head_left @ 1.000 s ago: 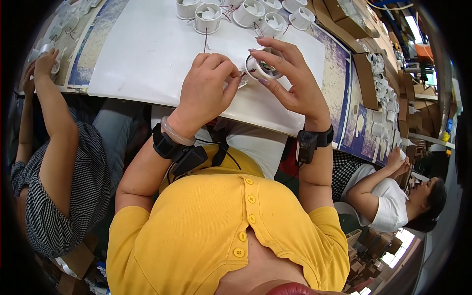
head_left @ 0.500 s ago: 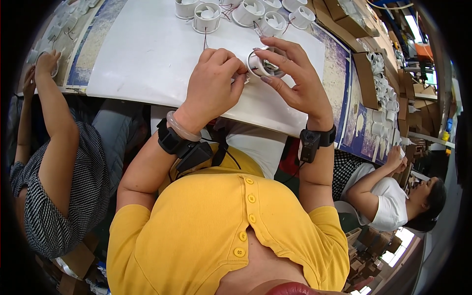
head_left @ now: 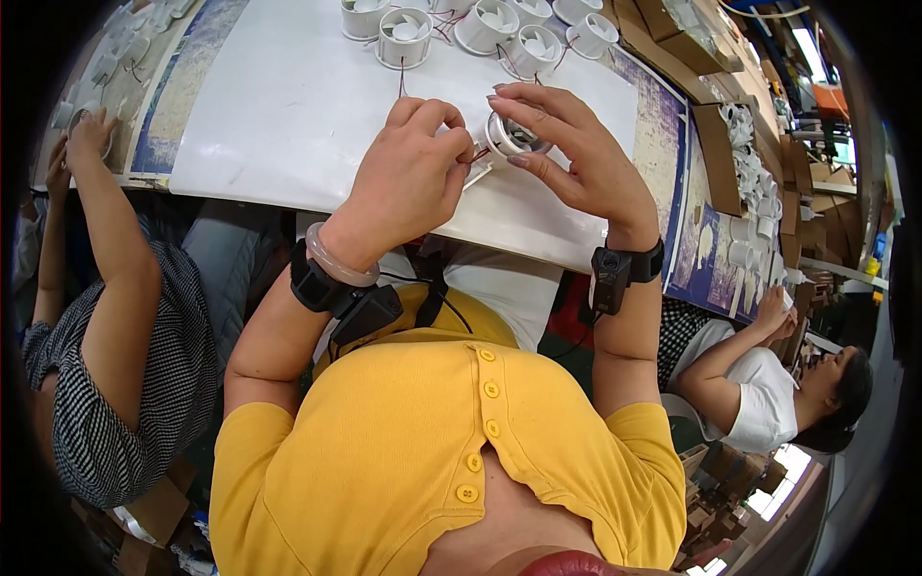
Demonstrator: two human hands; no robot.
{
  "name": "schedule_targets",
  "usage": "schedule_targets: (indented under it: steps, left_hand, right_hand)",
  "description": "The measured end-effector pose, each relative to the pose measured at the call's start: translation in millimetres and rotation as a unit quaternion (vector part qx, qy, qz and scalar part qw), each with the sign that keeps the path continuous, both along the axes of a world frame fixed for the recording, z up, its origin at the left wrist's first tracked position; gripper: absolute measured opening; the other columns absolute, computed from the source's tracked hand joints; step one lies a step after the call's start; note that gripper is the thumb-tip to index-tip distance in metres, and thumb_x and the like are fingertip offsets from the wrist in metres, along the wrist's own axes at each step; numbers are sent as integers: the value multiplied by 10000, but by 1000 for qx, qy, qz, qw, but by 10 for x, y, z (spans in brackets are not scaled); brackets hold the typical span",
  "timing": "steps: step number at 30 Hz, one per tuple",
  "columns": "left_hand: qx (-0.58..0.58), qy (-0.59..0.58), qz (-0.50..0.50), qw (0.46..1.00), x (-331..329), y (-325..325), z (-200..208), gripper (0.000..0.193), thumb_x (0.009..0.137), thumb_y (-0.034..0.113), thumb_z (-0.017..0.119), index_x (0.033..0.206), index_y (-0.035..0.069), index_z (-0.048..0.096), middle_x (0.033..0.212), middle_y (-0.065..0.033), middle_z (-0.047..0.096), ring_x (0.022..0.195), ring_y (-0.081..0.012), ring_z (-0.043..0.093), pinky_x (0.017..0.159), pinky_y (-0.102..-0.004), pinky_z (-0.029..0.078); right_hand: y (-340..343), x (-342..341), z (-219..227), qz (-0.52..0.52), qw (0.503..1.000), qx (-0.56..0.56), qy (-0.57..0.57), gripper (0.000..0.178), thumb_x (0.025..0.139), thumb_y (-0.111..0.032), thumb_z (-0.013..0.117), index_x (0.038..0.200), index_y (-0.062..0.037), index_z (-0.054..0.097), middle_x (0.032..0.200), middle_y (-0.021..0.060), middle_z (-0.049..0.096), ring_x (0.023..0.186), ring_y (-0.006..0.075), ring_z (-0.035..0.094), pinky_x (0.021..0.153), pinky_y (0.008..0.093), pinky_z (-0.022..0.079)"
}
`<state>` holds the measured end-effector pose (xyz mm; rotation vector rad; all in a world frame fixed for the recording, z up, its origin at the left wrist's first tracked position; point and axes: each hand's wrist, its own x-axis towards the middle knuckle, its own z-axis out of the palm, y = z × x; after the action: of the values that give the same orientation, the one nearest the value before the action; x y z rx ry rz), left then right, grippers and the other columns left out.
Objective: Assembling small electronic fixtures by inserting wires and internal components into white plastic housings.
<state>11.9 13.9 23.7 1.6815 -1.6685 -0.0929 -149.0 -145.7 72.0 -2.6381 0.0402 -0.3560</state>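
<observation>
A round white fan housing (head_left: pixel 497 135) with a metallic-looking inside is tilted near the front of the white tabletop. My right hand (head_left: pixel 591 161) curves around its right side, thumb and fingers resting against it. To its left, my left hand (head_left: pixel 408 178) is closed in a pinch on thin dark red wires (head_left: pixel 482 153) that run from the housing. A slim white piece (head_left: pixel 477 174) shows just below those fingertips; whether they hold it too I cannot tell.
Several white fans with red and black wires, such as this fan (head_left: pixel 404 36), stand at the far side of the table (head_left: pixel 279 106). Cardboard boxes (head_left: pixel 715 158) and white parts line the right. Co-workers sit at left (head_left: pixel 125 336) and right (head_left: pixel 740 384).
My left hand has drawn slightly down and left, and the wires and slim white piece show more now. The housing has turned a little within my right hand.
</observation>
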Motion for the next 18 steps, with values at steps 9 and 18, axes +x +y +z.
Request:
schedule_targets:
  steps: [9, 18]
  left_hand:
    - [20, 50, -28, 998, 47, 62, -45, 83, 789, 75, 645, 867, 50, 635, 1047, -111, 603, 1051, -318, 510, 899, -390, 454]
    - [-19, 3, 87, 996, 264, 447, -221, 311, 841, 224, 698, 1094, 55, 631, 1211, -118, 596, 1220, -336, 472, 981, -388, 417]
  right_hand:
    - [72, -11, -180, -50, 985, 164, 28, 492, 815, -130, 709, 1296, -139, 605, 1437, 105, 471, 1290, 279, 465, 1044, 374, 404]
    - [114, -65, -377, -91, 972, 215, -27, 537, 761, -142, 763, 1277, -132, 612, 1400, 147, 476, 1278, 301, 473, 1076, 389, 359]
